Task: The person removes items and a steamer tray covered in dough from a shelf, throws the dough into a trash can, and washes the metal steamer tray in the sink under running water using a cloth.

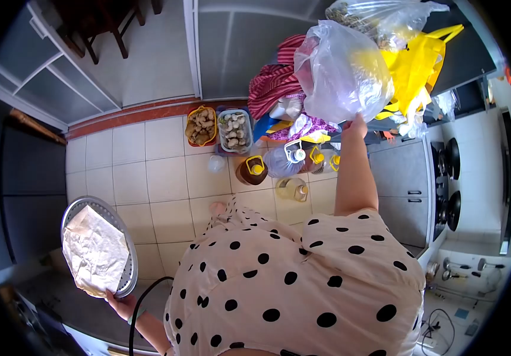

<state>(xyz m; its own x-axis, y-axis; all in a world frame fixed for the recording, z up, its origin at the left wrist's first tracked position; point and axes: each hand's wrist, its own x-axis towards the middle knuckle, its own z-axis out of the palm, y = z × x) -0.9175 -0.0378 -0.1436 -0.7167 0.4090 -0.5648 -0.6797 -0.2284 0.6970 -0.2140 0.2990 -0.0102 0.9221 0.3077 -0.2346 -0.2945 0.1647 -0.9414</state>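
Observation:
My left hand (pixel 123 304), low at the left, is closed on the rim of a round perforated metal steamer tray (pixel 129 276). A crumpled off-white cloth or paper sheet (pixel 95 252) covers most of the tray; I cannot tell which. Stretched forward at the upper right, my right hand (pixel 356 127) grips the lower edge of a translucent plastic bag (pixel 344 74). Its fingertips are partly hidden by the bag. Beside that bag hang a yellow bag (pixel 413 68) and another clear bag with dry-looking contents (pixel 380 21).
On the tiled floor stand an orange basket of ginger-like roots (pixel 201 126), a plastic tub of pale bulbs or mushrooms (pixel 235 130), a brown-liquid bottle (pixel 251 171), a large water jug (pixel 284 160) and an oil bottle (pixel 293 189). A stove (pixel 445 184) is at the right.

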